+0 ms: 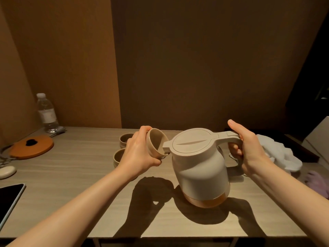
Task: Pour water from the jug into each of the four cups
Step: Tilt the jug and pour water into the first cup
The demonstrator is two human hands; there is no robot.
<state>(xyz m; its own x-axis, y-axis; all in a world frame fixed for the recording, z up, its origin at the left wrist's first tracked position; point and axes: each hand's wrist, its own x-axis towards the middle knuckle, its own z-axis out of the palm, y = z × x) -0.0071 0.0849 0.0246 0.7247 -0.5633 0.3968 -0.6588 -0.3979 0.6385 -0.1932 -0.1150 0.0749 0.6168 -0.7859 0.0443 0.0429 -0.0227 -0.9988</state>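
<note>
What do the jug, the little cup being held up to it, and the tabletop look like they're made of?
The jug looks like matte beige plastic: moulded lid and handle, dull even sheen, with a shinier coppery band at its base. The cup seems glazed ceramic or stoneware, thick-rimmed and smooth, though it could be plastic. The table shows pale wood grain, likely laminate or veneer.

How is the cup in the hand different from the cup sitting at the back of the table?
The held cup is up in the air, gripped by the left hand; the back cup rests on the table. The held cup is tilted with its mouth against the jug spout; the back cup stands upright. Both are small, beige and handleless.
</note>
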